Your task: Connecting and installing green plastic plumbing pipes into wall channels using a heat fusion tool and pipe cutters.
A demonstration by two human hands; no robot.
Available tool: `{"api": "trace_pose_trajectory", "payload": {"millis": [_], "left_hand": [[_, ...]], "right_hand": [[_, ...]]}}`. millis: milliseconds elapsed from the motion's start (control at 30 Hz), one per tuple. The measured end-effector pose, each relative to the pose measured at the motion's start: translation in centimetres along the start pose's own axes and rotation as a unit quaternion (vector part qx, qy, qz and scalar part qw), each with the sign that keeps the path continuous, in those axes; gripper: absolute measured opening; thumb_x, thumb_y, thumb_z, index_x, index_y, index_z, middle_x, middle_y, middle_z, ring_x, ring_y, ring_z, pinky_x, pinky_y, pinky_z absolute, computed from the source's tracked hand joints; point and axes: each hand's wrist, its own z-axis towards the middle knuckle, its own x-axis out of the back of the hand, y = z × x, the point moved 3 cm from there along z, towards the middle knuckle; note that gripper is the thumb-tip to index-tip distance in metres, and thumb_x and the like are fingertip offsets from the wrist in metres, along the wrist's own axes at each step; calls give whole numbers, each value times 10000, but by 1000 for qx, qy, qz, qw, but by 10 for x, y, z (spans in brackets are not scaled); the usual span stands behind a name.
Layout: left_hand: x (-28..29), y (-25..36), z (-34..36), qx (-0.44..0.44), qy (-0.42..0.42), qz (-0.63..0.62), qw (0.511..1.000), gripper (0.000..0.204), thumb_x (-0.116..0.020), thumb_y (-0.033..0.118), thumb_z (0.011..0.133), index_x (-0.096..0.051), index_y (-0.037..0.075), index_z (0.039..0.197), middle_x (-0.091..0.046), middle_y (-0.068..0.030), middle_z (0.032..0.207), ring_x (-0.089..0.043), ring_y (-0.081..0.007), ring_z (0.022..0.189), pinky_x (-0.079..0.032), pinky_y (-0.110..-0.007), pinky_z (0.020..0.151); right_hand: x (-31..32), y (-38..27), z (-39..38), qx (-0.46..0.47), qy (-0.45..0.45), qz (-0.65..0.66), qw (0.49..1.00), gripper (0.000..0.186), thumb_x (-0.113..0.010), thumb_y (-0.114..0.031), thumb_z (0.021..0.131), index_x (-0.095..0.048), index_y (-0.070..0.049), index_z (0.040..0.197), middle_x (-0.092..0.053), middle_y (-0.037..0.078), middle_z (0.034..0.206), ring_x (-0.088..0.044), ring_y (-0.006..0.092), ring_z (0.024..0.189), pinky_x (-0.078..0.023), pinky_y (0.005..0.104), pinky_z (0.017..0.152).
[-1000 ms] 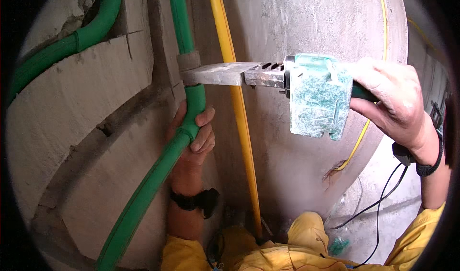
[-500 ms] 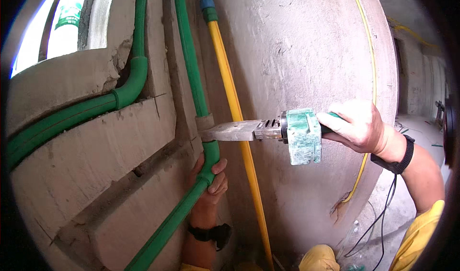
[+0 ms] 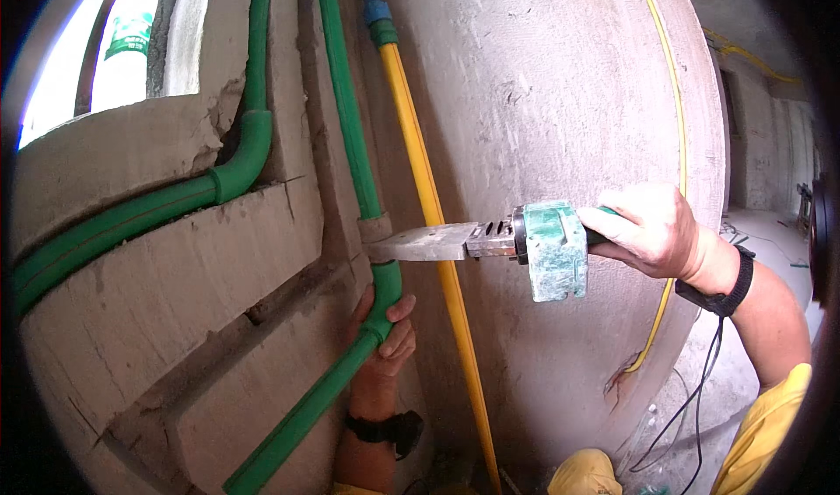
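In my right hand (image 3: 643, 228) is the dark handle of a pipe welding iron (image 3: 556, 250) with a scuffed green and white body. Its flat metal heating plate (image 3: 429, 242) points left, level, in front of a yellow pipe (image 3: 418, 145). At the plate's tip, a grey heating socket (image 3: 374, 228) meets the lower end of an upright green pipe (image 3: 348, 101). Just under the plate sits a green elbow fitting (image 3: 385, 287), joined to a slanting green pipe (image 3: 302, 405). My left hand (image 3: 392, 342) wraps round the elbow from behind; part of it is hidden.
Another green pipe (image 3: 122, 224) bends along the concrete ledge at the left, below a bright window opening (image 3: 105, 57). A thin yellow conduit (image 3: 677, 101) runs down the wall. Black cable (image 3: 691, 399) hangs below my right wrist. Something yellow and rounded (image 3: 584, 473) shows at the bottom edge.
Both hands, the welding iron and the elbow keep nearly the same places. The view has shifted very slightly.
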Motion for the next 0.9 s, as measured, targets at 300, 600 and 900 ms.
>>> {"api": "trace_pose_trajectory", "payload": {"millis": [300,600,900], "left_hand": [[-1,1,0,-9,-20,10,1000,457,-293,408,1055,-461,-7,960,-525,-92,863,-556,-157,453,-416,-263,403],[7,2,-6,5,-8,26,1000,457,-304,433,1048,-476,15,978,-529,-80,864,-543,-139,451,-373,-251,406],[1,4,-9,19,-3,16,1000,457,-305,419,1050,-476,5,961,-529,-93,859,-540,-147,443,-376,-258,386]], "right_hand": [[2,1,2,1,0,4,1000,451,-793,-167,650,-646,-23,1051,-563,60,704,-601,227,590,-486,342,513],[5,0,1,-3,-6,10,1000,475,-805,-172,624,-648,-22,1046,-556,61,703,-592,231,586,-479,347,510],[4,-4,1,-17,-5,32,999,460,-801,-175,628,-654,-35,1041,-543,59,697,-587,228,580,-471,350,503]]}}
